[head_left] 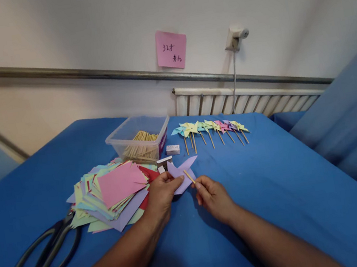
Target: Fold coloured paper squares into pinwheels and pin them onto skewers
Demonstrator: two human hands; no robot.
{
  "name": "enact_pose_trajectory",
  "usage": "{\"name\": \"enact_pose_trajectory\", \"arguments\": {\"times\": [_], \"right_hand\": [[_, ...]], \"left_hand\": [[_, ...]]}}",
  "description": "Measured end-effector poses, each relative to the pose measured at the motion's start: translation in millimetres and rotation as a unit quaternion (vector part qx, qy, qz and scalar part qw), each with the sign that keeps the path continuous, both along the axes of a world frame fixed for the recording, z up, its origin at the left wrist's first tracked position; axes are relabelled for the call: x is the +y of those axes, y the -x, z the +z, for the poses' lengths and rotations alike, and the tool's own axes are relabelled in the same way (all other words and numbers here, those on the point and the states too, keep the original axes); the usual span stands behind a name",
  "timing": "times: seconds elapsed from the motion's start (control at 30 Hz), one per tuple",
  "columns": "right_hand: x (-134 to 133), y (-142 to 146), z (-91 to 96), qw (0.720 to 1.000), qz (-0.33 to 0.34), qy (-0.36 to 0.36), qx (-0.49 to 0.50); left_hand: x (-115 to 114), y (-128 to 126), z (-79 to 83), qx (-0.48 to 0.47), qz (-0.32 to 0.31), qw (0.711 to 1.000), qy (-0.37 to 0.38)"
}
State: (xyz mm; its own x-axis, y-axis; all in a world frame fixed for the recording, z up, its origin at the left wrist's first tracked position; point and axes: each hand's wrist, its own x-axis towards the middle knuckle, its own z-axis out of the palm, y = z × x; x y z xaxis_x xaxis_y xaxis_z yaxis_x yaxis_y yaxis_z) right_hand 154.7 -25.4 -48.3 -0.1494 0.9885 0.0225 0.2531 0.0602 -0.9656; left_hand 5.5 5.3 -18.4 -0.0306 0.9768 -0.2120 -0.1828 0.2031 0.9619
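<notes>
A folded purple paper pinwheel (pixel 183 183) is pinched between the thumb and fingers of my left hand (pixel 163 194). My right hand (pixel 214 198) grips a short wooden stick (pixel 189 176), whose far end meets the middle of the pinwheel; whether the two are joined I cannot tell. Just behind my left hand lies a small open box (pixel 164 162), partly hidden by the paper. To the left spreads a pile of coloured paper sheets (pixel 122 185), a pink one on top.
Behind the pile stands a clear plastic bin (pixel 117 144) of wooden sticks (pixel 142 142). A small closed box (pixel 173 149) sits beside it. Several finished pinwheels (pixel 209 126) lie in a row at the back. Large scissors (pixel 52 248) rest at front left on the blue cloth (pixel 293 196).
</notes>
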Motion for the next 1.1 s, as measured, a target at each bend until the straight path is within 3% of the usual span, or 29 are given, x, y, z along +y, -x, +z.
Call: {"name": "enact_pose_trajectory", "arguments": {"times": [0.27,0.53,0.77,1.1], "right_hand": [[0.5,1.6,-2.2,0.999,0.001,0.044,0.031],[1.6,1.1,-6.1,0.999,-0.017,0.024,0.022],[2.2,2.1,-5.3,0.995,-0.002,0.067,0.077],[0.8,2.9,-2.6,0.994,-0.014,0.071,0.088]], "left_hand": [[-1.1,-1.1,2.5,0.006,-0.004,1.0,0.0],[-1.6,-0.7,1.5,0.012,-0.006,1.0,0.005],[-1.8,-1.1,3.1,0.001,-0.014,1.0,0.009],[-1.6,-0.4,-0.8,0.011,-0.004,1.0,0.011]]}}
